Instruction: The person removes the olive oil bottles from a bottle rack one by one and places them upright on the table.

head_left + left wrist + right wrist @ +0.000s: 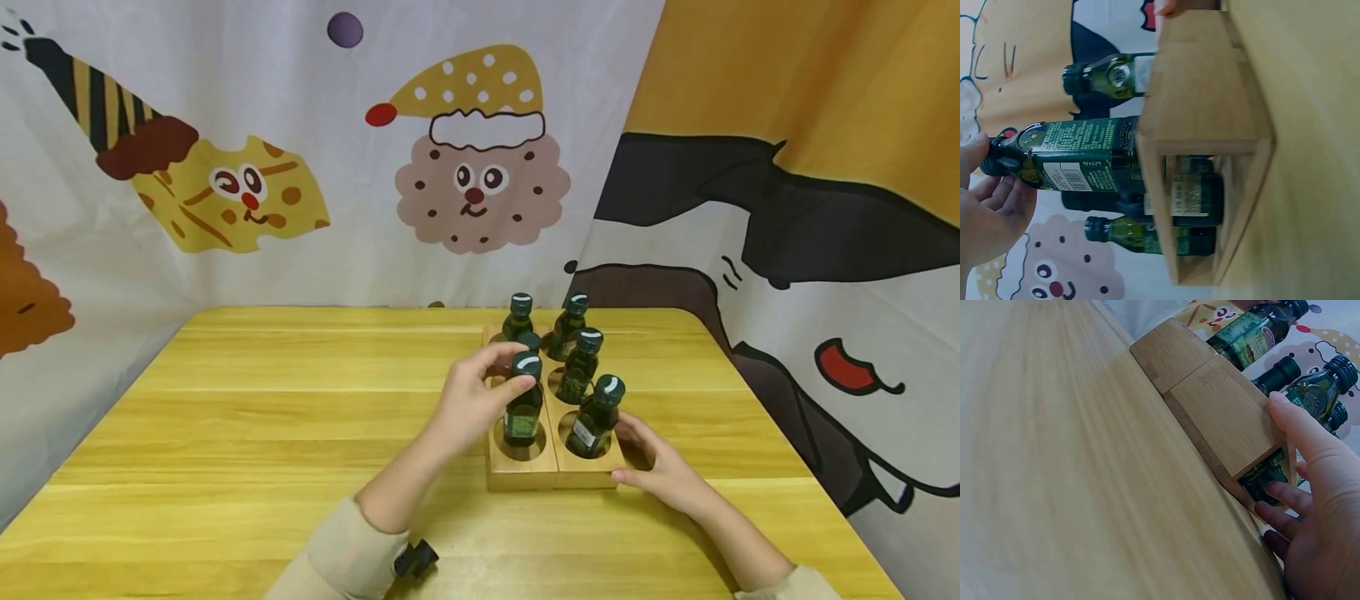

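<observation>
Two joined wooden bottle racks [522,481] with round holes stand on the table and carry several small dark green bottles. My left hand [474,396] pinches a green glass bottle [1079,154] by its neck, just below the dark cap. That bottle is upright at the front left hole, higher than its neighbours; its base is at the hole's rim. My right hand [663,475] holds the front right corner of the rack, thumb [1297,422] on the front edge and fingers at the open side. Beside it a bottle [595,421] leans slightly in the front right hole.
The wooden table [262,433] extends left of the racks. Behind hangs a printed curtain [300,275] close to the table's back edge. A small black device [416,558] is at the left wrist. More bottles [576,371] fill the holes behind the front row.
</observation>
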The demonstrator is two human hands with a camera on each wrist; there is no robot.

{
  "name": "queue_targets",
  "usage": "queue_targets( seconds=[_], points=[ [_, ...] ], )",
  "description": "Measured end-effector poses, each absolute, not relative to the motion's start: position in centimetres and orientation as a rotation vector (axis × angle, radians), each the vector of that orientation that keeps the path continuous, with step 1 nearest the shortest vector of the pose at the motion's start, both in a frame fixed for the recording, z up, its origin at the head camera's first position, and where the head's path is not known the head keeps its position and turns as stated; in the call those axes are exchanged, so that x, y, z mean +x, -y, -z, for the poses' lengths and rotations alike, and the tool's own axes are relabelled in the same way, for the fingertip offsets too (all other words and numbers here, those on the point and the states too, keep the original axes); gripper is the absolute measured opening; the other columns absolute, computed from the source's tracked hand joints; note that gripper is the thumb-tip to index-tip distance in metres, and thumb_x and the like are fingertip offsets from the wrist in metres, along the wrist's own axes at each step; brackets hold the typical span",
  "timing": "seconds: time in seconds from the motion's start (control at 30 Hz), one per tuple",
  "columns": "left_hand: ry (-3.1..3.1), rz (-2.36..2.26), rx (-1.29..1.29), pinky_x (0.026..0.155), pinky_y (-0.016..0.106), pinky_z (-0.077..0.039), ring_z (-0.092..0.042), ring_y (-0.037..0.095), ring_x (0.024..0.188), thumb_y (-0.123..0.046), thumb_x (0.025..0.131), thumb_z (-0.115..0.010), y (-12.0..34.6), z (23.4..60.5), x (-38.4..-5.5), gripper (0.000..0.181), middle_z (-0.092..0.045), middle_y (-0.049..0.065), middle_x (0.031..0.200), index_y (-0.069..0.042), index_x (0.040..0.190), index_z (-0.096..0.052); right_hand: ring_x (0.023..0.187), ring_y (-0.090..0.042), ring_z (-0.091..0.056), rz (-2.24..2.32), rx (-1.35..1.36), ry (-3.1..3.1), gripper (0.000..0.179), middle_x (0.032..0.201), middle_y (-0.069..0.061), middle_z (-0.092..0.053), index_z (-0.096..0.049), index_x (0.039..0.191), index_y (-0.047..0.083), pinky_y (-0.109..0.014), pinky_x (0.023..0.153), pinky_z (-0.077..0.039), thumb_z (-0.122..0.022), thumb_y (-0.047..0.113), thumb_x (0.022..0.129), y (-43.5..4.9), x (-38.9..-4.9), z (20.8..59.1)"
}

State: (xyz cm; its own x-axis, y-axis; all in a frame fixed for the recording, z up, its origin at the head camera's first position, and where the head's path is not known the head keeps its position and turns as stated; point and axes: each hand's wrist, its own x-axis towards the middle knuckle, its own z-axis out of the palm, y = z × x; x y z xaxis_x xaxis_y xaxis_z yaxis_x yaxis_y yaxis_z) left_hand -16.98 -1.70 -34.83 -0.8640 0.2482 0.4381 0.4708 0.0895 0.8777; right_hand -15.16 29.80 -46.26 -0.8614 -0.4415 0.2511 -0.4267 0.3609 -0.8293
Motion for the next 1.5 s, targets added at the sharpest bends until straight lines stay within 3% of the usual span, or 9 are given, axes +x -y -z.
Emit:
queue_targets(
  seconds=[0.33,0.5,0.9,1.5],
  points=[
    [2.164,1.803,-0.709,0.079,0.035,-0.054,-0.063,0.017,0.09,-0.011,0.087,-0.072,3.6,33.0,-17.7,0.032,-0.067,0.004,0.097,-0.004,0.117,-0.065,0.118,-0.003,-0.048,1.568,-0.809,-2.581,0.078,0.128,-0.025,-0.053,-0.031,0.145,-0.003,-0.015,0.098,-0.034,-0.074,-0.001,0.081,-29.5,-15.3,46.1],
    [2.138,1.761,-0.721,0.085,0.033,-0.051,-0.062,0.017,0.09,-0.008,0.087,-0.071,4.9,31.6,-18.5,0.029,-0.067,0.004,0.097,-0.003,0.115,-0.066,0.118,-0.003,-0.048,1.565,-0.804,-2.577,0.078,0.128,-0.026,-0.053,-0.031,0.145,-0.004,-0.015,0.098,-0.033,-0.074,-0.001,0.08,-29.5,-15.3,46.1],
    [2.133,1.712,-0.681,0.083,0.033,-0.052,-0.062,0.022,0.089,-0.004,0.09,-0.067,7.2,29.6,-21.9,0.027,-0.066,0.013,0.097,0.004,0.115,-0.064,0.119,-0.003,-0.047,1.561,-0.775,-2.578,0.078,0.13,-0.026,-0.052,-0.031,0.145,-0.004,-0.015,0.099,-0.032,-0.074,0.0,0.081,-29.5,-15.2,46.1],
    [2.238,1.679,-0.586,0.082,0.032,-0.052,-0.061,0.023,0.097,-0.014,0.093,-0.065,8.3,29.0,-26.5,0.035,-0.065,0.014,0.105,-0.001,0.125,-0.06,0.118,-0.002,-0.047,1.567,-0.717,-2.578,0.077,0.13,-0.027,-0.051,-0.031,0.144,-0.006,-0.014,0.098,-0.032,-0.075,0.002,0.081,-29.6,-15.0,46.0]
  ],
)
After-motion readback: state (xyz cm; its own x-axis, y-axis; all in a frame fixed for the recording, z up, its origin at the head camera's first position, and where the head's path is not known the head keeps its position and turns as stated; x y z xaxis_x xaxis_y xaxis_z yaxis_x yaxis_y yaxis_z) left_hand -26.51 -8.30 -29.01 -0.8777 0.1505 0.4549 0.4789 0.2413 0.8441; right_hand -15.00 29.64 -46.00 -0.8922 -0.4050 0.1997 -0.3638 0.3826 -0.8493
